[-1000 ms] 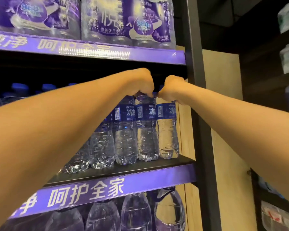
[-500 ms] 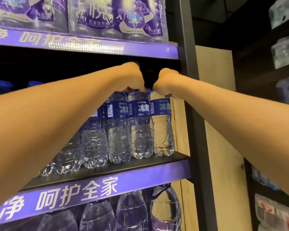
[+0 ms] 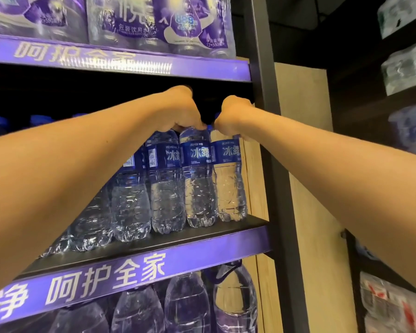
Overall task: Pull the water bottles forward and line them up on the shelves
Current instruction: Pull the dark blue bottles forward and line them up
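Hands: left hand (image 3: 183, 111) and right hand (image 3: 233, 116) clamp clear blue-labelled plastic water bottles (image 3: 198, 179) at necks, probably; full, heavy, thin-walled, near shelf (image 3: 154, 243) right front edge.

Over the last second both hands have drawn slightly apart: a second ago the left hand (image 3: 181, 111) and right hand (image 3: 233, 116) were knuckle to knuckle over the bottle tops, and now a dark gap shows between them. The bottle under the left hand (image 3: 197, 179) and the end bottle (image 3: 228, 179) under the right hand have turned, so their blue labels face outward more squarely with the white characters readable. Both now stand closer to the front edge of the middle shelf (image 3: 154, 243), nearer in line with their neighbours
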`<state>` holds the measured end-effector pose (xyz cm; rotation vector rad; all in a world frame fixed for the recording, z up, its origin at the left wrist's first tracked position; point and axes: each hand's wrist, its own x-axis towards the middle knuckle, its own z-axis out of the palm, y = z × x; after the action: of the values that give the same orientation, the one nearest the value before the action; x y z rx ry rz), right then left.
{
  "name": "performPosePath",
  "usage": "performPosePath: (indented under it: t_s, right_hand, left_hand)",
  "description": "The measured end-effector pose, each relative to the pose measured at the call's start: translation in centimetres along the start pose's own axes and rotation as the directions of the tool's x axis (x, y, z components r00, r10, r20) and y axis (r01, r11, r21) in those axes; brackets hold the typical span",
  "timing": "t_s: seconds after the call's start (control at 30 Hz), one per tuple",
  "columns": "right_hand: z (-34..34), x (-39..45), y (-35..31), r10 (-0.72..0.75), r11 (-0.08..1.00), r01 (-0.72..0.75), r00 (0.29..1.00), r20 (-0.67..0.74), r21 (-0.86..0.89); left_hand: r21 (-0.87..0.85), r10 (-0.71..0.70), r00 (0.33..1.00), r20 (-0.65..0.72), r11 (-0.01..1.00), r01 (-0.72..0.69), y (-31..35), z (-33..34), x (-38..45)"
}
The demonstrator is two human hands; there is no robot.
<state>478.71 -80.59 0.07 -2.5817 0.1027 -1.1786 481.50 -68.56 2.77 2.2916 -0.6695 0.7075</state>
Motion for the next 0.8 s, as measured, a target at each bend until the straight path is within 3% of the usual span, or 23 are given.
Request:
performPosePath:
  t_s: [0.13, 0.43, 0.57, 0.7, 0.8]
  right_hand:
    - [0.3, -0.1, 0.1, 0.001, 0.998, 0.001, 1.000, -0.018, 0.066]
    - [0.4, -0.6, 0.1, -0.040, 0.999, 0.041, 0.999, -0.021, 0.030]
    - [0.5, -1.5, 0.3, -0.107, 0.994, 0.108, 0.993, -0.048, 0.018]
    - [0.7, -1.8, -0.9, -0.151, 0.985, 0.142, 0.983, -0.100, -0.095]
    - [0.7, -1.6, -2.6, -0.259, 0.965, 0.251, 0.956, -0.141, -0.072]
  left_hand:
    - [-0.016, -0.015, 1.000, -0.021, 1.000, 0.015, -0.1, 0.0, -0.1]
    - [0.104, 0.059, 0.996, -0.071, 0.993, -0.052, -0.7, 0.3, 0.2]
    - [0.167, 0.194, 0.966, -0.170, 0.972, -0.166, -1.5, -0.8, -1.2]
    - [0.443, 0.440, 0.875, -0.204, 0.838, -0.318, -3.3, -2.4, -3.9]
    - [0.476, 0.432, 0.873, -0.225, 0.831, -0.289, -5.0, -4.3, -5.0]
